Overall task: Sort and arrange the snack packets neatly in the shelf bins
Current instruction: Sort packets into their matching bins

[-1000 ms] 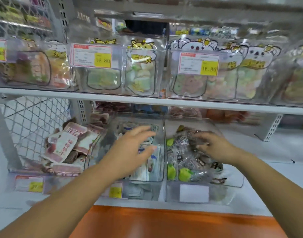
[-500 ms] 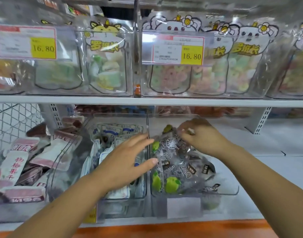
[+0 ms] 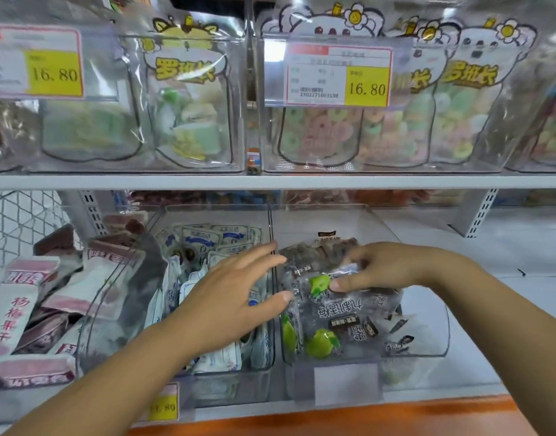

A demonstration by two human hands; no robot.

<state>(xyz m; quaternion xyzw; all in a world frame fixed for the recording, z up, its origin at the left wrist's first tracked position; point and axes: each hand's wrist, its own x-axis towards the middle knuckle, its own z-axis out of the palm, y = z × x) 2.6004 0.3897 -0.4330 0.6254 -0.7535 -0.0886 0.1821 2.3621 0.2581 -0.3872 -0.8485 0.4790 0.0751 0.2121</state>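
The right hand [image 3: 393,265] has its fingers clamped on the clear packet [image 3: 349,313] in the right bin [image 3: 434,335]. The left hand [image 3: 229,297] is empty, fingers straight. The packet is best laid flat, squared to the bin's front wall.

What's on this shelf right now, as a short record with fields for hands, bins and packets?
Left hand: open, fingers straight, over the white-and-blue snack packets in the middle clear plastic bin
Right hand: pinches the clear crinkly packet with green fruit print
Right clear plastic bin: contains that packet
Left pile: pink-and-white packets
Upper shelf: yellow price tag, 16.80
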